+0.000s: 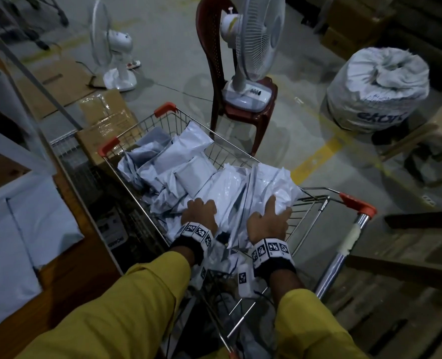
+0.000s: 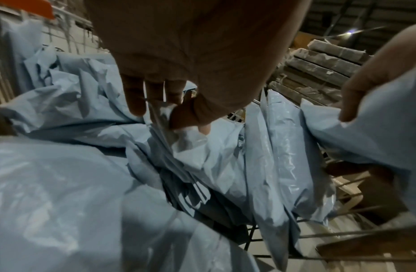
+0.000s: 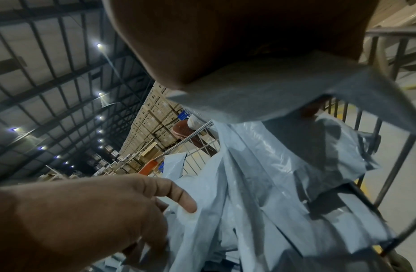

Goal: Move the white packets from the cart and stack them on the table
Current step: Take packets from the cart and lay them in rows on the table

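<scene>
Both hands down in the cart point(image 1: 240, 151), wire basket w/ orange corner caps, about half full of white packets point(image 1: 188, 174). Left hand point(image 1: 200, 212) at approx 7 o'clock of the heap, thumb and fingers point(image 2: 134, 95) pinching a fold of thin film, per left wrist view. Right hand point(image 1: 270, 218) at 5 o'clock, curled round the corner of a big packet point(image 1: 274, 182) leaning on the near wire wall.

Likely light, soft poly mailers: crinkly, glossy, prob. slippery, floppy when lifted by one edge. Contents unseen, so weight uncertain. Best taken at two opposite edges or scooped from under, several together; sealed seams and corners give firmer purchase than slack middles.

Worktop point(image 1: 67, 275) at 9 o'clock, beside cart, w/ flat white packets point(image 1: 43, 224) already lying on it.
</scene>
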